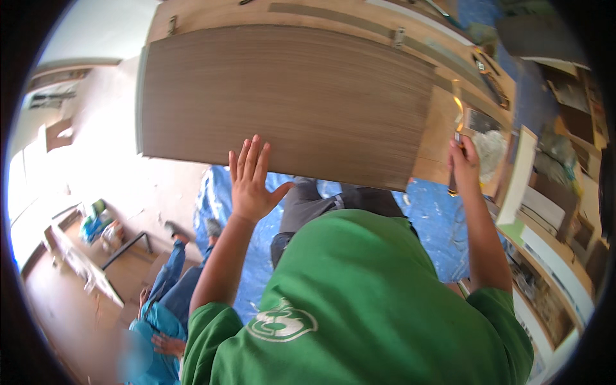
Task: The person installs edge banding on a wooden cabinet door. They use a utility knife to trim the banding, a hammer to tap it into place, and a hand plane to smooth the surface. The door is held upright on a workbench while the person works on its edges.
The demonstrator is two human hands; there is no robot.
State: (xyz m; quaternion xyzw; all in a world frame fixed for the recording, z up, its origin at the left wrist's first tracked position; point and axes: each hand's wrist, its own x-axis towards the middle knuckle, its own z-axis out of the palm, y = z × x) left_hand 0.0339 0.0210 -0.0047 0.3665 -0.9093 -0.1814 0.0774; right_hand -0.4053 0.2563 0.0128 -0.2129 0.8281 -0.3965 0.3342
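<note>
A brown wood-grain panel (282, 102) lies across the workbench in front of me. My left hand (250, 183) is open, fingers spread, with its fingertips over the panel's near edge. Whether they press on it I cannot tell. To the right of the panel, my right hand (464, 160) is closed around a slim hand tool (453, 183) with a dark and orange handle. Its upper end is silvery, and a wavy yellow strip (458, 106) shows above it; the tool's exact kind is unclear. Metal hinges, including one hinge (399, 37), stand at the panel's far edge.
Pliers-like tools (493, 80) lie on the wooden bench top (433, 154), near a crumpled clear plastic bag (490, 153). Blue sheeting (436, 221) covers the floor. Another person in a teal top (157, 327) is at the lower left. Shelving with boards (552, 250) stands right.
</note>
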